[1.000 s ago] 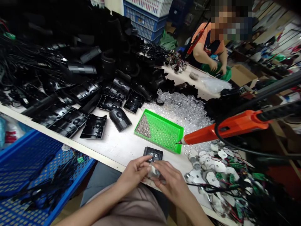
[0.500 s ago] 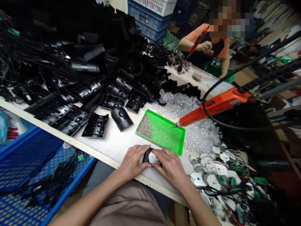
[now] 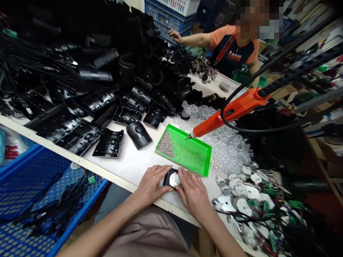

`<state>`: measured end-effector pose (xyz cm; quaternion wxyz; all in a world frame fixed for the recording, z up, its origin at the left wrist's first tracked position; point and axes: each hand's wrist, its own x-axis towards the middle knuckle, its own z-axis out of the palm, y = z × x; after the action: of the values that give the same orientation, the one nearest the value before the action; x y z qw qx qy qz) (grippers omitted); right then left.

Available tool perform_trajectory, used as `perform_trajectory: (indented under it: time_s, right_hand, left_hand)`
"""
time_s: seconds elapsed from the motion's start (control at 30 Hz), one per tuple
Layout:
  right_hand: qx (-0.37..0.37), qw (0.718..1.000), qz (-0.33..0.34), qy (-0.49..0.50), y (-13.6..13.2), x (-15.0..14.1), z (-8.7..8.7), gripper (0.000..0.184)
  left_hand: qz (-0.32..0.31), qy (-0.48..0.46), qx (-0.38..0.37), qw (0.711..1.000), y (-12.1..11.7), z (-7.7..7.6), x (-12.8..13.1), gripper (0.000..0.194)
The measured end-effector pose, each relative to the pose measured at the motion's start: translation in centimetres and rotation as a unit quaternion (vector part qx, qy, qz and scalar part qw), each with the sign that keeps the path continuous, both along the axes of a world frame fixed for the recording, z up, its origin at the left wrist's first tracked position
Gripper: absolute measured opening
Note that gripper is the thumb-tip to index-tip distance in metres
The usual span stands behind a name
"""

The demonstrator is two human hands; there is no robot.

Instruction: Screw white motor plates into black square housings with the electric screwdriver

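My left hand (image 3: 153, 181) grips the left side of a black plastic housing (image 3: 167, 177) near the table's front edge. Against its right side is my right hand (image 3: 193, 189), fingers closed round a white metal plate part (image 3: 174, 179) that sits on the housing. My fingers hide much of both pieces. Just beyond them lies a green perforated tray (image 3: 207, 162) with a heap of small screws (image 3: 165, 145) at its left end. An orange electric screwdriver (image 3: 214, 122) hangs over the tray, its tip above the tray's middle.
Black half-shells (image 3: 108, 143) crowd the left of the table. Clear plastic discs (image 3: 230, 151) pile up on the right, with white plates and wired boards (image 3: 252, 192) nearer me. A blue crate (image 3: 88, 203) stands below at left. Across the table sits a co-worker (image 3: 227, 46).
The hanging screwdriver has swung left over the tray. My right hand has shifted slightly, uncovering more of the white plate. The co-worker's arm now reaches out to the left.
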<state>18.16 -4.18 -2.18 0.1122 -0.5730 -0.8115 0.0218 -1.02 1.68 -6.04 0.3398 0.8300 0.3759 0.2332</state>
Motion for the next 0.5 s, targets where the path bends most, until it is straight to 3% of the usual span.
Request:
perform_trajectory:
  time_s: [0.17,0.33,0.5]
  right_hand:
    - [-0.019,0.997,-0.026,0.065,0.2,0.3,0.1,0.043]
    - [-0.017,0.988,-0.004,0.156,0.6,0.4,0.2,0.035]
    - [-0.029,0.987,0.002,0.159,0.9,0.6,0.6,0.031]
  left_hand:
    - [0.003,0.001,-0.014,1.000,0.1,0.3,0.0,0.071]
    - [0.021,-0.004,-0.019,1.000,-0.1,0.1,0.1,0.069]
    - [0.064,-0.041,0.063,0.995,-1.0,0.2,0.2,0.058]
